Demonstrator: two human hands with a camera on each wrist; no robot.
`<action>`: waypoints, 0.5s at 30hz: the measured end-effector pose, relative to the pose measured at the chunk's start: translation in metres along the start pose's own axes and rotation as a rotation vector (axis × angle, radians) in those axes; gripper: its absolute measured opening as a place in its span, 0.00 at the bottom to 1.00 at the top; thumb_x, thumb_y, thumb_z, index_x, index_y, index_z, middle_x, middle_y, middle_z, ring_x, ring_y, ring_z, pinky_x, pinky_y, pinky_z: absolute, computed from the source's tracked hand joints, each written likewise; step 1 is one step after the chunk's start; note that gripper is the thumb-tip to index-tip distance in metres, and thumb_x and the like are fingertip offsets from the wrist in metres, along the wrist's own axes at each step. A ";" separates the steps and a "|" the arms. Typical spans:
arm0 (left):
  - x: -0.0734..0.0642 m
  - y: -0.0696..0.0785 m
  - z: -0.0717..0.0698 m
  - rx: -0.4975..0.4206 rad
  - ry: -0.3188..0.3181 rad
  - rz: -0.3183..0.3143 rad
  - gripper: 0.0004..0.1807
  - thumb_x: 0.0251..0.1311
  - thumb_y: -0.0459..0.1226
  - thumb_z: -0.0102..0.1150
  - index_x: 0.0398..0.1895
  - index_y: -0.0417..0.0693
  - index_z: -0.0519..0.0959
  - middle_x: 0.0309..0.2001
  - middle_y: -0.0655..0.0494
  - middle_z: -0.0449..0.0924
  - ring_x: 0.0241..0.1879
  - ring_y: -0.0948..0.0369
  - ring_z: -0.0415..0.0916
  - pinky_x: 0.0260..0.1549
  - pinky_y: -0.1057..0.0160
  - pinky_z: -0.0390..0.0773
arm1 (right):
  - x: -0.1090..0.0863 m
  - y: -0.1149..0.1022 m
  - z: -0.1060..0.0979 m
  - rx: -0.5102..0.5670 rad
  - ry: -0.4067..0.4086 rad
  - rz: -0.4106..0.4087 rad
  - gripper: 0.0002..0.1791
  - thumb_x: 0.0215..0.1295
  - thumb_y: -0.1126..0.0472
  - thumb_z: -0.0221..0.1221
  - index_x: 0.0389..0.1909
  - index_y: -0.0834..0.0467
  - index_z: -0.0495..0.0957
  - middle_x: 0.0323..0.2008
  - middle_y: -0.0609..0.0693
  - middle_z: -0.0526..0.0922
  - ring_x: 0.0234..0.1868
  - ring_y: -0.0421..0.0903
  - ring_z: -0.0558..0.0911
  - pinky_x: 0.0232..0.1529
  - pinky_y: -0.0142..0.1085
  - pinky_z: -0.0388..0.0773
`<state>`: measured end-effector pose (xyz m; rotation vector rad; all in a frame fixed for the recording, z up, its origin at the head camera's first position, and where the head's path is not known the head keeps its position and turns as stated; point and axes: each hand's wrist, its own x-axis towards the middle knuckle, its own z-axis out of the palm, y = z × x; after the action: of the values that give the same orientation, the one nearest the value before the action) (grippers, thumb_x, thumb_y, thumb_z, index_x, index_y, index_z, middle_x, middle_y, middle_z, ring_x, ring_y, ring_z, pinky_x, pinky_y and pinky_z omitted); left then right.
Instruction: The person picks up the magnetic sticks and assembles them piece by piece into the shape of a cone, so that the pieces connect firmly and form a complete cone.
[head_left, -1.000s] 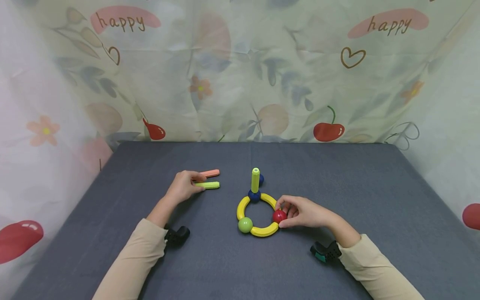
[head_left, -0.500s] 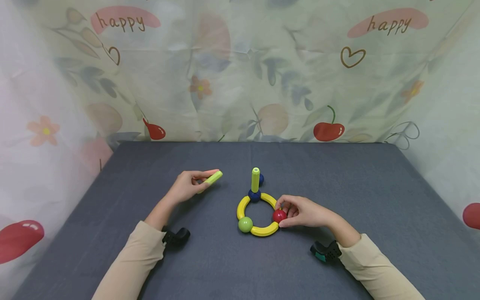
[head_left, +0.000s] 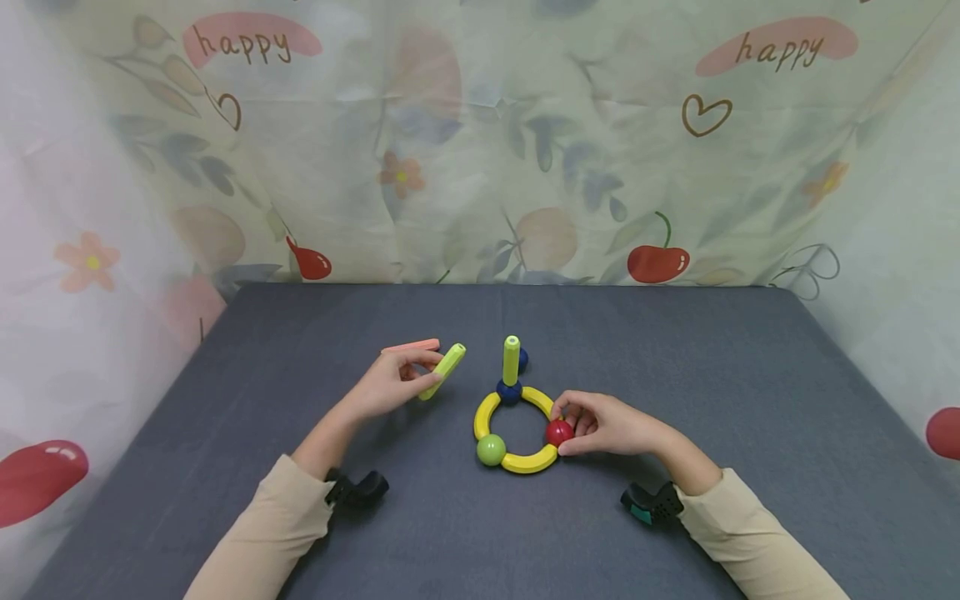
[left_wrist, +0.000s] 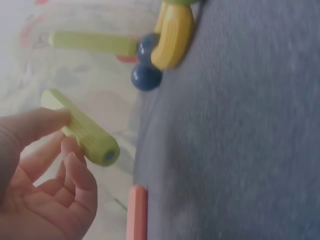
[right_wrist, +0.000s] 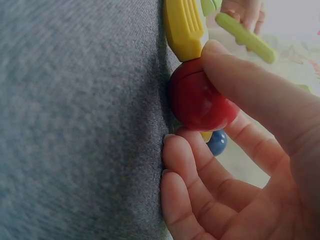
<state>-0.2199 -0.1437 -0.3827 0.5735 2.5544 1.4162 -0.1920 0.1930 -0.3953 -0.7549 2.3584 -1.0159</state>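
My left hand (head_left: 393, 383) pinches a yellow-green rod (left_wrist: 87, 131) between thumb and fingers, tilted and raised off the table. With thumb and fingers, my right hand (head_left: 611, 423) holds the red ball (right_wrist: 200, 95) of a ring lying on the table. Curved yellow pieces (head_left: 529, 462) form this ring, joined by the red ball, a green ball (head_left: 491, 450) and a dark blue ball (head_left: 508, 392). A second yellow-green rod (head_left: 511, 360) stands upright on the blue ball. Partly hidden behind that rod is another blue ball (left_wrist: 146, 77).
A salmon-pink rod (head_left: 411, 345) lies on the table just beyond my left hand. Dark grey cloth covers the table (head_left: 675, 350). A printed curtain (head_left: 480, 167) hangs along its far edge. Each wrist carries a black camera (head_left: 651, 504).
My left hand has picked up the yellow-green rod from beside the pink one, tilted it up and carried it right, towards the ring. My right hand stays on the red ball.
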 end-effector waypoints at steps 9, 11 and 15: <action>-0.005 0.013 0.010 -0.096 -0.044 -0.004 0.19 0.58 0.38 0.61 0.52 0.40 0.77 0.45 0.44 0.79 0.36 0.61 0.73 0.36 0.67 0.75 | 0.000 0.000 0.000 0.002 -0.001 0.004 0.21 0.55 0.53 0.65 0.47 0.55 0.71 0.35 0.51 0.76 0.30 0.40 0.75 0.33 0.28 0.74; -0.006 0.015 0.012 -0.117 -0.053 -0.007 0.19 0.57 0.38 0.62 0.51 0.41 0.77 0.45 0.46 0.79 0.36 0.61 0.73 0.36 0.67 0.76 | 0.000 0.000 0.000 0.003 -0.001 0.004 0.21 0.55 0.53 0.66 0.47 0.55 0.71 0.35 0.51 0.76 0.30 0.40 0.75 0.33 0.28 0.74; -0.008 0.018 0.016 -0.151 -0.070 -0.002 0.19 0.56 0.38 0.63 0.50 0.41 0.77 0.44 0.45 0.79 0.36 0.61 0.74 0.36 0.66 0.76 | 0.000 0.001 0.000 0.000 0.002 0.001 0.21 0.55 0.53 0.66 0.47 0.55 0.71 0.34 0.51 0.76 0.30 0.40 0.75 0.33 0.28 0.74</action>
<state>-0.2033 -0.1259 -0.3764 0.5852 2.3681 1.5437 -0.1926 0.1934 -0.3966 -0.7527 2.3602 -1.0167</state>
